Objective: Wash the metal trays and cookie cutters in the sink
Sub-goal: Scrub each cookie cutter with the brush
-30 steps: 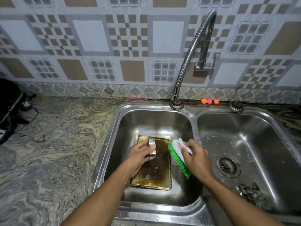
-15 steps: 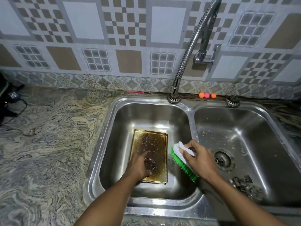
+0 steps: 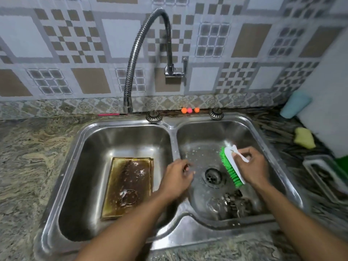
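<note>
A double steel sink (image 3: 170, 127) fills the middle of the frame, set in a stone counter (image 3: 28, 157). In the left basin, at the lower left of the centre, a gold metal tray (image 3: 128, 185) lies flat on the bottom, wet and stained brown. A round cookie cutter (image 3: 129, 197) lies on the tray near its lower end. In the right basin, a heap of more cutters (image 3: 234, 204) sits at the lower part, below the drain (image 3: 212, 176).

The right hand (image 3: 254, 168) is closed around a scrubbing brush (image 3: 232, 165) with green bristles, held over the right basin just right of the drain. The left hand (image 3: 176, 178) is above the divider between the basins, fingers curled loosely; it is blurred, and I cannot tell if it pinches anything.

The tap (image 3: 148, 53) bends from the top centre. A yellow sponge (image 3: 304, 138) lies on the counter at the right.
</note>
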Action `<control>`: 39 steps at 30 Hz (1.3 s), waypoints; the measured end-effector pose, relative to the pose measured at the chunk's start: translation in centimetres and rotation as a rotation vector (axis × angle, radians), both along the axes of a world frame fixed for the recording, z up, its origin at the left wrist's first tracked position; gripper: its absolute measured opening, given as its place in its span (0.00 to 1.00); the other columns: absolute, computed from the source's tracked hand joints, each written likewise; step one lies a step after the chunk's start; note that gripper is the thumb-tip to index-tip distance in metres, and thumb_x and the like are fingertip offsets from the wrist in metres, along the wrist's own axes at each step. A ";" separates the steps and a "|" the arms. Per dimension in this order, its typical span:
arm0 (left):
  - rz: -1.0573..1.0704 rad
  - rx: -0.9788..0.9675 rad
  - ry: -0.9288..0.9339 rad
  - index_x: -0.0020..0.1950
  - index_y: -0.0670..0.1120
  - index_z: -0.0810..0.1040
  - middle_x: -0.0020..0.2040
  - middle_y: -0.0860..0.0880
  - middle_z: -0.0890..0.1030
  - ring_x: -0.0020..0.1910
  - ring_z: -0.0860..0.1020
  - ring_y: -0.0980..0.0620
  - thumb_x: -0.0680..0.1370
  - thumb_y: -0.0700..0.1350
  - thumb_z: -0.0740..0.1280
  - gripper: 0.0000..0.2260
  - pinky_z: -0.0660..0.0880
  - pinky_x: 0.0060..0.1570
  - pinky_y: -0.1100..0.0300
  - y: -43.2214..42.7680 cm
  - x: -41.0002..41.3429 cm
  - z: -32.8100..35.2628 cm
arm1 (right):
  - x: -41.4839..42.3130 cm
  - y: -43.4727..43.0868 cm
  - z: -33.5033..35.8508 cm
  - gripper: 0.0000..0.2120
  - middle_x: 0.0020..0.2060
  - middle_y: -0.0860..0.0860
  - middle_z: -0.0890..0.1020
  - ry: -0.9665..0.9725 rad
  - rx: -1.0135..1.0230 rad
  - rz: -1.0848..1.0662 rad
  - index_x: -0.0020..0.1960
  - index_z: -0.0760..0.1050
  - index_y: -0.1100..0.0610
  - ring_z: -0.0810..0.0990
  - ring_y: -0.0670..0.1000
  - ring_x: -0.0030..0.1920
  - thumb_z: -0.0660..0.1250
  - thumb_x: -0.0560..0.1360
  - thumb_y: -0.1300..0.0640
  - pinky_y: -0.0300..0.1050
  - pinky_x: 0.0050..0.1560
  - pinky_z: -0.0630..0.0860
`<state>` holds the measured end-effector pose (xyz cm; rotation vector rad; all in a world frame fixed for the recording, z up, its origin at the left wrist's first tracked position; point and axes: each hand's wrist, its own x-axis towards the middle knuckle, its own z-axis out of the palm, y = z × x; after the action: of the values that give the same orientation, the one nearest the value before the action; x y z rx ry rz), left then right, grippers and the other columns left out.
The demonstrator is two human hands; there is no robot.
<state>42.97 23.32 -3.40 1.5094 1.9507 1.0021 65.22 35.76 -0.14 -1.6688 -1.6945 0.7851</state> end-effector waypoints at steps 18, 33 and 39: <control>-0.524 -0.758 0.469 0.70 0.51 0.72 0.67 0.43 0.72 0.64 0.75 0.41 0.84 0.51 0.61 0.15 0.73 0.65 0.46 7.2 13.5 -12.1 | 11.2 3.5 -6.5 0.08 0.38 0.41 0.79 -0.047 -0.204 0.192 0.45 0.77 0.45 0.79 0.44 0.39 0.73 0.73 0.44 0.44 0.35 0.71; -0.066 -0.352 0.126 0.57 0.53 0.83 0.48 0.52 0.83 0.47 0.81 0.51 0.68 0.43 0.73 0.18 0.78 0.51 0.62 9.2 15.1 -7.2 | 15.1 8.7 -3.3 0.07 0.40 0.49 0.82 0.139 -0.137 0.194 0.43 0.77 0.50 0.81 0.50 0.40 0.75 0.74 0.50 0.43 0.36 0.73; 0.061 -0.182 -0.298 0.61 0.51 0.83 0.49 0.53 0.84 0.44 0.84 0.56 0.69 0.43 0.80 0.21 0.80 0.44 0.66 13.1 17.5 -2.3 | 21.6 13.4 1.4 0.07 0.38 0.50 0.79 0.076 0.014 0.083 0.47 0.78 0.54 0.78 0.53 0.39 0.73 0.75 0.52 0.45 0.36 0.70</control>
<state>60.43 36.41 -5.65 1.1376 1.8285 0.9821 86.87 49.12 1.21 -1.5482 -1.7219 0.8631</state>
